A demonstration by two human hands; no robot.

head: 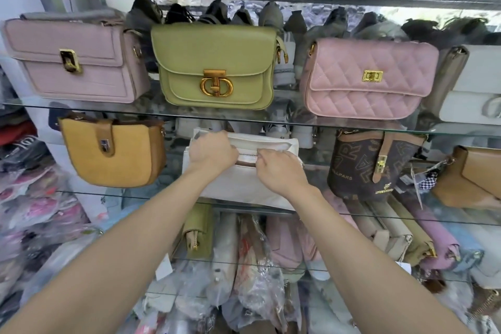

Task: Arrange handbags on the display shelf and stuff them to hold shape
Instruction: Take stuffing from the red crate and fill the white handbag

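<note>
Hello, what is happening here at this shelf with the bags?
A person is working on a white handbag on the middle glass shelf. The left hand holds its top edge, and the right hand pinches at the zipper. A mustard bag and a brown monogram bag stand beside it.

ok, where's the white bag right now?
Head view, centre: the white bag sits on the middle glass shelf, between the mustard bag and the brown monogram bag, with both hands at its zipper.
</note>
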